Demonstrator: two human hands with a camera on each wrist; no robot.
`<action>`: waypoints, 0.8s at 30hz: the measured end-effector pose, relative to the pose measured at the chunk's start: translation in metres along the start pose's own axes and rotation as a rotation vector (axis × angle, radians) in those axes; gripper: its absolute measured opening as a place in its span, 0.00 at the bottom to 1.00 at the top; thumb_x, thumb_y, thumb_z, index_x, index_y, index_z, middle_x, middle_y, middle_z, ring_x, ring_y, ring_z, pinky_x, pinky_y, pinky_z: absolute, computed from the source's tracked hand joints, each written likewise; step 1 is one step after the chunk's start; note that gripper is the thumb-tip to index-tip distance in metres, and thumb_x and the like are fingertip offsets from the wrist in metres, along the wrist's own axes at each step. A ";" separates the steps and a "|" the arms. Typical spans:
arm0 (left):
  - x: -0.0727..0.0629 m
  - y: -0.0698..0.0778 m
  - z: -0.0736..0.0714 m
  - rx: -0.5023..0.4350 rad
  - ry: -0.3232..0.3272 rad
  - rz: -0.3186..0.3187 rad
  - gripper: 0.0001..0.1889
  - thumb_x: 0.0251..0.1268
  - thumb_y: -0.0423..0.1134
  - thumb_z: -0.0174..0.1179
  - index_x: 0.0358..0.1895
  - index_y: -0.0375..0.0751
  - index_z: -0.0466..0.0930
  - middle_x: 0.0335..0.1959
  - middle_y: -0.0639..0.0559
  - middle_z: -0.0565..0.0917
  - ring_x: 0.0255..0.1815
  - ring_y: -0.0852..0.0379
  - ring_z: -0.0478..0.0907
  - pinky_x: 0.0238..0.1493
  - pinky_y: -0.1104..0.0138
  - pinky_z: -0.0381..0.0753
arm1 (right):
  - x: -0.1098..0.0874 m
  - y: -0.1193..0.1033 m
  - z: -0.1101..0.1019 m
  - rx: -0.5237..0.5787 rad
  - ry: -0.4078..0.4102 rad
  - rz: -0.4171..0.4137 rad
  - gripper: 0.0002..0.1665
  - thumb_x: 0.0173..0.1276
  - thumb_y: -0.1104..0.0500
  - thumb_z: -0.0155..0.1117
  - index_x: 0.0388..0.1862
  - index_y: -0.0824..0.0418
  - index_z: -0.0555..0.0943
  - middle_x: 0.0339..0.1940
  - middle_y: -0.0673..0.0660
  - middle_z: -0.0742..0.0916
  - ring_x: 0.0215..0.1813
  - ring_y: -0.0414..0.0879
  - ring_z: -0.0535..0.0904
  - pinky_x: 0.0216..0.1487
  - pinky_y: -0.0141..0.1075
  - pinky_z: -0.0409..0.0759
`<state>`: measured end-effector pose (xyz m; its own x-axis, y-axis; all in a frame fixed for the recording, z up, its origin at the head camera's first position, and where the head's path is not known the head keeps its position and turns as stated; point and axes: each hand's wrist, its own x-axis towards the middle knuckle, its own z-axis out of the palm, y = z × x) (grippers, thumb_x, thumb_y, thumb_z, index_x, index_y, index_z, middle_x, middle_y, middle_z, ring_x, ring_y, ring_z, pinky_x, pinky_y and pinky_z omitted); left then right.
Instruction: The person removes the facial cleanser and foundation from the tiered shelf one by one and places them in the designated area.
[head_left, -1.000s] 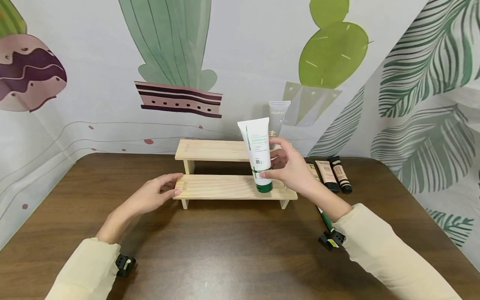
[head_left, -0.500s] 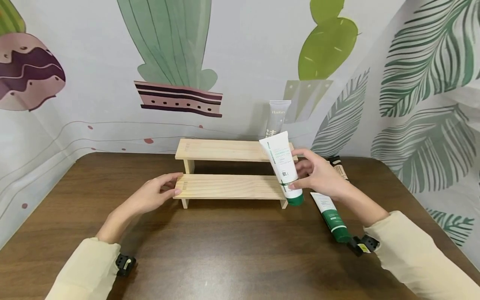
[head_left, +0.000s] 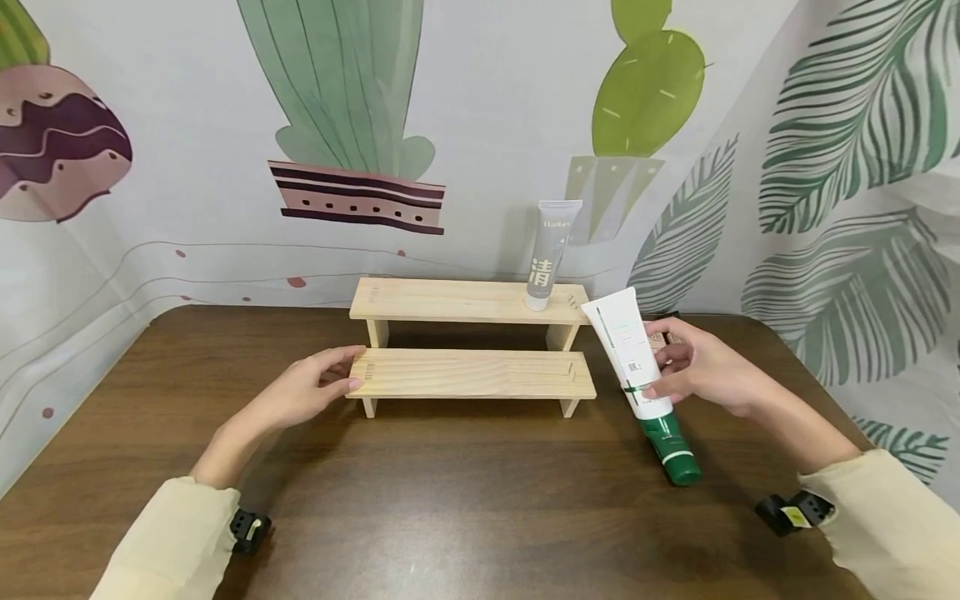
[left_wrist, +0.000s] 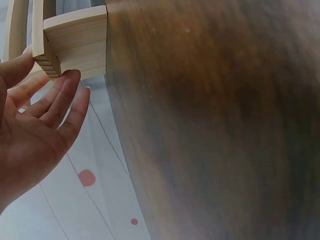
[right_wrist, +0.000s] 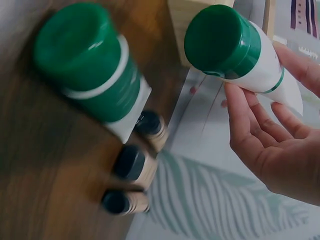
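In the head view my right hand (head_left: 708, 367) pinches a white squeeze tube (head_left: 618, 337) with a green cap, held tilted with the cap end down. The right wrist view shows its green cap (right_wrist: 222, 40) facing the camera, thumb and fingers on opposite sides of the tube. Behind the cap, overlapped by it in the head view, a second green-and-white tube (head_left: 678, 462) lies on the table. My left hand (head_left: 300, 387) holds the left end of the two-tier wooden stand's lower shelf (head_left: 465, 372), thumb at the front edge; its fingers (left_wrist: 62, 97) reach around that end.
A grey tube (head_left: 551, 250) stands on the right end of the upper shelf (head_left: 442, 300). Several small dark-capped tubes (right_wrist: 132, 162) lie at the back right of the brown table (head_left: 420, 500), mostly hidden by my right hand in the head view. A patterned cloth hangs behind.
My right hand has carried the white tube from over the lower shelf rightward and toward me, above the lying green tube. The grey tube is fully uncovered. My left hand has stayed put.
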<state>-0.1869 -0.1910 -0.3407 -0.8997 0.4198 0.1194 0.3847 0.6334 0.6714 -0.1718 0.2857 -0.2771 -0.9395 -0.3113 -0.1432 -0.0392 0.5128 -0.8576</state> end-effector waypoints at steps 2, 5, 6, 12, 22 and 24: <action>0.000 0.001 0.000 -0.001 -0.001 -0.001 0.23 0.63 0.32 0.55 0.60 0.26 0.65 0.47 0.35 0.76 0.46 0.43 0.75 0.44 0.55 0.75 | -0.005 0.005 -0.005 0.018 -0.009 0.015 0.44 0.47 0.70 0.71 0.60 0.67 0.58 0.34 0.64 0.79 0.32 0.49 0.79 0.29 0.45 0.80; 0.000 0.001 0.000 -0.002 -0.001 -0.002 0.23 0.63 0.32 0.55 0.60 0.25 0.65 0.47 0.35 0.76 0.46 0.43 0.75 0.44 0.55 0.76 | -0.012 0.014 -0.013 0.040 -0.024 0.049 0.43 0.48 0.70 0.70 0.59 0.68 0.56 0.33 0.63 0.79 0.32 0.49 0.79 0.29 0.46 0.80; 0.000 0.001 0.000 -0.003 -0.002 -0.002 0.23 0.63 0.32 0.55 0.60 0.25 0.65 0.48 0.35 0.76 0.46 0.43 0.75 0.44 0.55 0.76 | -0.015 0.017 -0.016 0.044 -0.029 0.059 0.44 0.48 0.70 0.70 0.60 0.68 0.56 0.33 0.63 0.79 0.32 0.49 0.80 0.29 0.46 0.80; 0.001 0.000 0.001 -0.008 -0.002 0.003 0.23 0.63 0.32 0.56 0.60 0.25 0.65 0.48 0.35 0.76 0.46 0.43 0.75 0.44 0.56 0.76 | -0.030 0.033 -0.033 0.046 -0.056 0.125 0.45 0.51 0.67 0.69 0.61 0.70 0.52 0.31 0.62 0.80 0.32 0.52 0.80 0.31 0.48 0.80; 0.000 -0.001 0.001 -0.010 -0.001 0.005 0.23 0.63 0.31 0.56 0.60 0.26 0.65 0.48 0.35 0.75 0.47 0.43 0.75 0.45 0.55 0.76 | -0.057 0.073 -0.052 0.155 -0.148 0.146 0.33 0.58 0.70 0.62 0.56 0.68 0.54 0.32 0.61 0.81 0.33 0.55 0.81 0.32 0.50 0.80; 0.000 -0.001 0.000 -0.006 -0.002 0.007 0.23 0.62 0.31 0.56 0.60 0.26 0.65 0.49 0.34 0.75 0.46 0.42 0.75 0.44 0.55 0.76 | -0.061 0.081 -0.052 0.171 -0.164 0.147 0.32 0.59 0.70 0.60 0.56 0.68 0.54 0.31 0.60 0.81 0.33 0.55 0.81 0.31 0.50 0.80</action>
<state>-0.1872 -0.1909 -0.3413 -0.8968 0.4251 0.1226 0.3894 0.6268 0.6750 -0.1351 0.3883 -0.3121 -0.8625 -0.3759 -0.3389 0.1649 0.4244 -0.8904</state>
